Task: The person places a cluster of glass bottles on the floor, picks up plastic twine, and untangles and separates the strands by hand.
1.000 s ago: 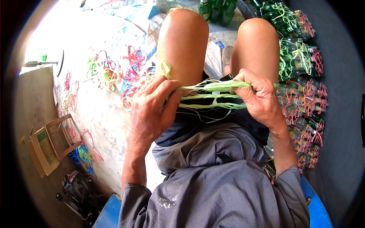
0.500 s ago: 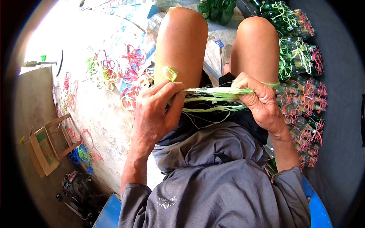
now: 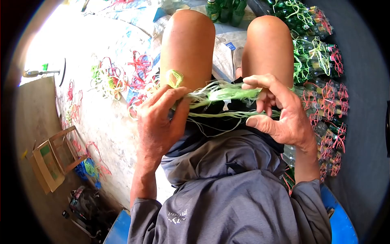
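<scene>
A bundle of pale green plastic twine (image 3: 231,92) stretches across my lap between the two hands. My left hand (image 3: 164,112) is closed round its left end, and a yellow-green loop of twine sticks up above the knuckles over the left thigh. At the other side, my right hand (image 3: 280,112) has its thumb and index finger spread wide apart, close to the loose strands; its remaining fingers curl beside the bundle. Lower strands run toward the right palm, where their ends are hidden.
Bundled bottles (image 3: 321,97) tied with pink and green twine line the right side. Green bottles (image 3: 225,11) stand beyond my knees. Tangled twine (image 3: 107,77) lies on the floor at left, near a small wooden frame (image 3: 67,148) and a dark bag (image 3: 85,209).
My right thumb and fingers have opened from their pinch on the twine. The strands have slackened and fluffed out; my left hand keeps its hold.
</scene>
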`<state>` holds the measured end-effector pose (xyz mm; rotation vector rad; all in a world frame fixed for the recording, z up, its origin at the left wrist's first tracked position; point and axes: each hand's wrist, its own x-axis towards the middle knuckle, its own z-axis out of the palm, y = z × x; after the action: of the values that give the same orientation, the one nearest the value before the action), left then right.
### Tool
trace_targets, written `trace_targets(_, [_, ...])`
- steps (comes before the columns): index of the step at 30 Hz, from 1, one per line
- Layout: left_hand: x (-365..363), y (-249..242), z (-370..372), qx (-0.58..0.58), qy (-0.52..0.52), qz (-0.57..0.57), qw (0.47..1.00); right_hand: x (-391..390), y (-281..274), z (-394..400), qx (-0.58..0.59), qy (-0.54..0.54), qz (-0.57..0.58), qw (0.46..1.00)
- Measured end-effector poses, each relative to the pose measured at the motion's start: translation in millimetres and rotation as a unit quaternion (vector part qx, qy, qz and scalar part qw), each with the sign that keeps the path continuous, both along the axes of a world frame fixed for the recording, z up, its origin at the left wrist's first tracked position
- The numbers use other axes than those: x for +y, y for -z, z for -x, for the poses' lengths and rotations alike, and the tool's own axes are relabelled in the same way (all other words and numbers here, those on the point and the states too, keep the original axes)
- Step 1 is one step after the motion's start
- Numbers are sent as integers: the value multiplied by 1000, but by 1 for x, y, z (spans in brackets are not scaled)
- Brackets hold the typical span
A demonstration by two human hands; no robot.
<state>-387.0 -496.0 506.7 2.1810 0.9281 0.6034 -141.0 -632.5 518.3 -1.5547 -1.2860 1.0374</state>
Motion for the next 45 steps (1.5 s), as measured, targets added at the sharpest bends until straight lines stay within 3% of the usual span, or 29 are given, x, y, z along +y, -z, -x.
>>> trace_targets(4, [3,1,3,-17,-15,-1,1000,-1,0,-5,-105,-18,78,991])
trace_targets(8, [6,0,5,-35,-16,-6,999,-3,18,-5,-225,-34,-20,974])
trace_targets(11, [5,-2,6,-35,-18,-7,999,0,24,1,-282,18,-62,957])
trace_targets(17, [7,-6,10,-37,18,-17,999,6,23,9,-369,65,8,927])
trace_targets(20, [8,-10,9,-40,28,-14,999,6,31,-1,-399,26,-31,916])
trace_targets(27, [10,-5,11,-40,32,-9,999,11,13,-8,-324,130,-50,936])
trace_targets(28, [11,-4,11,-38,33,-12,999,10,10,-13,-309,116,-3,944])
trace_targets(31, [11,1,12,-45,29,-7,999,5,16,-15,-236,149,-6,960])
trace_targets(34, [12,-2,12,-41,33,2,999,9,-4,-15,-259,121,8,958])
trace_targets(37, [11,-2,10,-27,27,-7,999,8,25,-31,-276,56,-118,952])
trace_targets(40, [11,0,12,2,14,-13,1000,3,5,-30,-176,104,-16,979])
trace_targets(43, [11,-1,10,-7,13,-8,1000,-5,6,-48,-127,107,-25,986])
trace_targets(45, [10,0,9,3,-1,-12,1000,-10,-4,-56,-62,130,39,989])
